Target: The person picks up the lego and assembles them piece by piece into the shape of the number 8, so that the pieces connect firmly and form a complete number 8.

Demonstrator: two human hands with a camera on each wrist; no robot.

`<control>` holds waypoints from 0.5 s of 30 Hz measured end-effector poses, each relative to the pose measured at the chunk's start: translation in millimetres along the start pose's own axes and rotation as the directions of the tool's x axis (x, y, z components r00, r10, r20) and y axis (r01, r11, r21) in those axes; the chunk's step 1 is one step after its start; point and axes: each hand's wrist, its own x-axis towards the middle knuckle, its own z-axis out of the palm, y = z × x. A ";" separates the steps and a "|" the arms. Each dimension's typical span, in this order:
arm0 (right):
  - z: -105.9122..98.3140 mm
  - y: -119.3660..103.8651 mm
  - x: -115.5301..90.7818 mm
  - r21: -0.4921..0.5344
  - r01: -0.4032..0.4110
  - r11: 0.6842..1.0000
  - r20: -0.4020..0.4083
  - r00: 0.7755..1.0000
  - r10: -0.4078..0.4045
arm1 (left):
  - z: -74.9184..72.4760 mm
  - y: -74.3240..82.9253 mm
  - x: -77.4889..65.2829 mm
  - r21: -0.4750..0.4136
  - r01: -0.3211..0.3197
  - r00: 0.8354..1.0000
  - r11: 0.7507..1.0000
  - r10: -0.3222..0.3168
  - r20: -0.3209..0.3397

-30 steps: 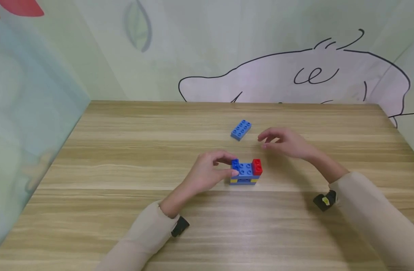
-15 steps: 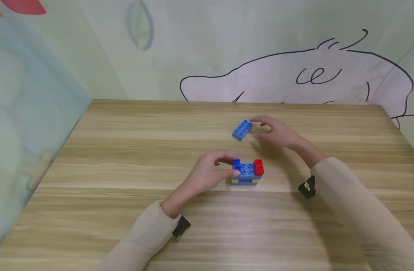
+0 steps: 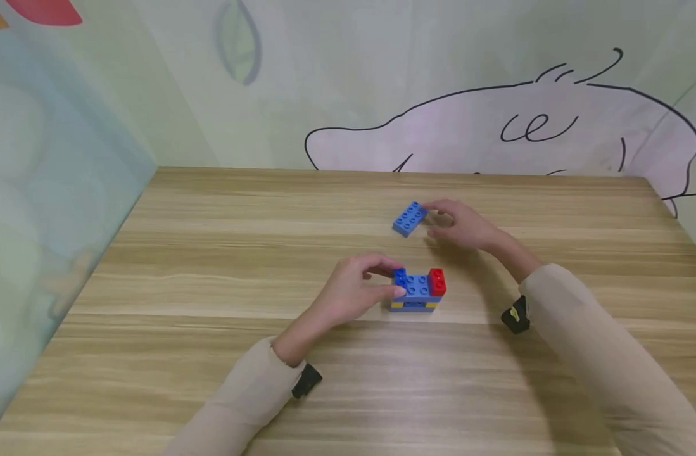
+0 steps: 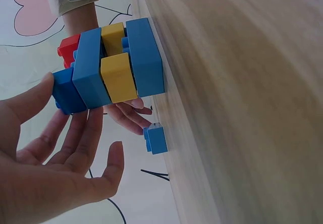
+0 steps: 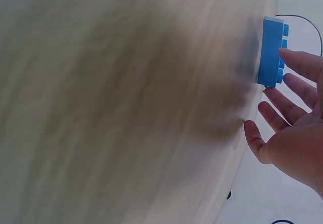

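Observation:
On the table stands a stack of toy building bricks (image 3: 418, 296): two medium-blue bricks with yellow bricks (image 4: 118, 77) between them. On its top sit a dark blue brick (image 3: 400, 275) at the left end and a red brick (image 3: 437, 282) at the right end. My left hand (image 3: 348, 291) pinches the dark blue brick between thumb and fingers. Farther back lies a loose blue brick (image 3: 410, 218), studs up and set at a slant. My right hand (image 3: 464, 225) is at its right end, fingers spread; the index fingertip reaches the brick, and the thumb stays apart from it.
The wooden table (image 3: 211, 266) ends at a backdrop (image 3: 359, 76) with a cartoon drawing. Black wrist devices show at both sleeves, the left one (image 3: 306, 380) and the right one (image 3: 516, 315).
My right hand has moved left and away from me, up to the loose blue brick. The left hand keeps its pinch on the stack, which has not moved on the table.

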 end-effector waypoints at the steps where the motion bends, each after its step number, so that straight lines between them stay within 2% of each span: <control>1: -0.3 0.5 -1.4 -0.003 -0.001 1.000 0.004 1.000 0.001 | 0.0 0.0 -0.1 0.000 0.000 1.000 1.000 0.000 0.000; 15: -4.6 1.0 -16.6 0.036 -0.055 0.998 -0.046 0.997 0.057 | 0.1 -0.4 -0.7 -0.002 0.007 1.000 1.000 -0.007 -0.005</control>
